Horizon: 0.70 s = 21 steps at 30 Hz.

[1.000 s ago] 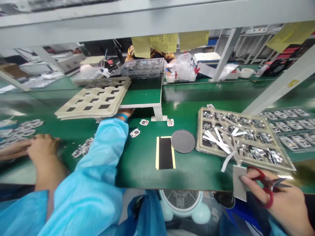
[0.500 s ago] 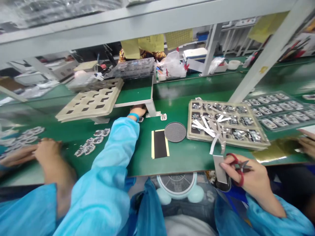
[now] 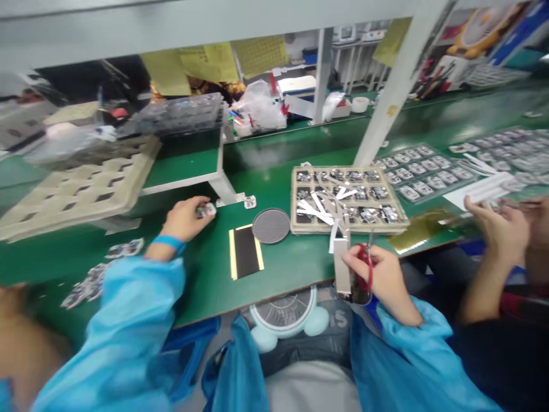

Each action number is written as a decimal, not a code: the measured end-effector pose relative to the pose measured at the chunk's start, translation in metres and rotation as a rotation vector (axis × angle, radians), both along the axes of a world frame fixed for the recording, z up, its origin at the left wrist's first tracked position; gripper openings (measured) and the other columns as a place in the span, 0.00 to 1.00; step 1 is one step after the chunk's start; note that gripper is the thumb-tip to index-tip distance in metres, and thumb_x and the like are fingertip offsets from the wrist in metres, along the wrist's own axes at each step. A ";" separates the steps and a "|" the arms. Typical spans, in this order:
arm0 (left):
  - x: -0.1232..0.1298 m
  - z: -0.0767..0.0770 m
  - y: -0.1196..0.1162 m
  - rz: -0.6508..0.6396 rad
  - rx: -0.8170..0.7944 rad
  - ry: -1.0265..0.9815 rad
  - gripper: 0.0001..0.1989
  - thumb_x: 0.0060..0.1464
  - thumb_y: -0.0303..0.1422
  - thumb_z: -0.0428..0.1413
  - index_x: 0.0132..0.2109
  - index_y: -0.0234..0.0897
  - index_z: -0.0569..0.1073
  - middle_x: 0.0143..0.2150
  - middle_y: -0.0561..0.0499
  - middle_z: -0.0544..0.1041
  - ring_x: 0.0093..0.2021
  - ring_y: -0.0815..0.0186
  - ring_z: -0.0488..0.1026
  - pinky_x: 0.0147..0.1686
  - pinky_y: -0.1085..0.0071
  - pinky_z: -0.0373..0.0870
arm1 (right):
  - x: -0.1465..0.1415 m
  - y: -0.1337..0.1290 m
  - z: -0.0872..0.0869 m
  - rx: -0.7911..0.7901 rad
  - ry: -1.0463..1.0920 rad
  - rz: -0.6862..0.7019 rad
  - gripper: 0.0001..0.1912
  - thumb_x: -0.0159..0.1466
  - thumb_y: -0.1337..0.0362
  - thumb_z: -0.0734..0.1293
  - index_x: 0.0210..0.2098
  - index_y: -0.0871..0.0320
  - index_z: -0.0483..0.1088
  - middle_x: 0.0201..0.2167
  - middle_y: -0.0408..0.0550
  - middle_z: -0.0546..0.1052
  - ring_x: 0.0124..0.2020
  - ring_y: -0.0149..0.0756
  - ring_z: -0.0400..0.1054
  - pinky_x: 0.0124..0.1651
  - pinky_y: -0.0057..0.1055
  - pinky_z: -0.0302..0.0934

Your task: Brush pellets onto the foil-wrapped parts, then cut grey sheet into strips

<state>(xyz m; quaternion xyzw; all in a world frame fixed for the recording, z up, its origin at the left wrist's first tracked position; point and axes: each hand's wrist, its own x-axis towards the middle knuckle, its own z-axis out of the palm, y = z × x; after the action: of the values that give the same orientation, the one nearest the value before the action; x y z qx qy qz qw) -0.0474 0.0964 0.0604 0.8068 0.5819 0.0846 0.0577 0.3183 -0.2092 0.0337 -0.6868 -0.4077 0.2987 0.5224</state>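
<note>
My left hand (image 3: 184, 220), with a blue band at the wrist, has its fingers closed on a small white part (image 3: 206, 210) just in front of the shelf leg. My right hand (image 3: 384, 274) holds red-handled scissors (image 3: 365, 266) and pinches a grey strip (image 3: 342, 266) at the table's front edge. Between my hands lie a black sheet with yellow edges (image 3: 247, 252) and a round dark mesh disc (image 3: 271, 226). A compartment tray (image 3: 295, 220) of small metal parts, with white strips (image 3: 316, 210) on top, is beyond my right hand. Another white part (image 3: 250, 202) lies by the shelf leg.
A beige moulded tray (image 3: 77, 191) rests on the raised shelf at left. White parts (image 3: 96, 280) lie at front left. A co-worker's arm is at far left, another person's hands (image 3: 501, 226) at right. Clear trays (image 3: 422, 171) and gold film (image 3: 422, 229) lie right.
My left hand has come out from under the shelf with a white part in its fingers. The view has shifted right. My right hand still holds the scissors and strip.
</note>
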 end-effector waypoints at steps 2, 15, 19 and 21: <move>-0.016 -0.010 -0.015 -0.179 0.062 0.135 0.24 0.58 0.42 0.57 0.60 0.43 0.69 0.58 0.47 0.75 0.59 0.49 0.69 0.56 0.58 0.67 | 0.002 0.005 0.003 -0.002 0.102 -0.007 0.17 0.55 0.51 0.76 0.26 0.58 0.74 0.18 0.44 0.74 0.19 0.33 0.66 0.23 0.28 0.61; 0.178 0.028 -0.169 -0.763 -0.475 -0.451 0.13 0.65 0.45 0.53 0.42 0.44 0.77 0.38 0.53 0.81 0.39 0.61 0.76 0.41 0.66 0.70 | 0.012 0.013 0.021 0.111 0.198 -0.090 0.16 0.53 0.53 0.78 0.29 0.59 0.76 0.19 0.43 0.75 0.21 0.32 0.68 0.26 0.28 0.62; 0.211 0.011 -0.182 -0.826 -0.734 -0.595 0.14 0.64 0.44 0.54 0.37 0.40 0.77 0.34 0.52 0.81 0.33 0.64 0.75 0.34 0.68 0.68 | 0.016 0.019 0.024 0.139 0.171 -0.094 0.16 0.53 0.53 0.78 0.30 0.59 0.77 0.21 0.43 0.75 0.22 0.31 0.67 0.27 0.28 0.62; 0.214 0.005 -0.181 -0.808 -0.784 -0.632 0.14 0.64 0.43 0.54 0.35 0.39 0.76 0.32 0.51 0.81 0.31 0.65 0.74 0.33 0.68 0.67 | 0.017 0.021 0.023 0.145 0.139 -0.086 0.16 0.53 0.53 0.78 0.30 0.59 0.77 0.23 0.43 0.76 0.23 0.31 0.67 0.28 0.28 0.63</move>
<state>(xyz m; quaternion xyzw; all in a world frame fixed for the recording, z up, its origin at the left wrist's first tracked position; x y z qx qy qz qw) 0.1669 -0.0850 0.0650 0.8174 0.1750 0.0710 0.5442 0.3352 -0.1878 0.0567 -0.6416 -0.3610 0.2928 0.6101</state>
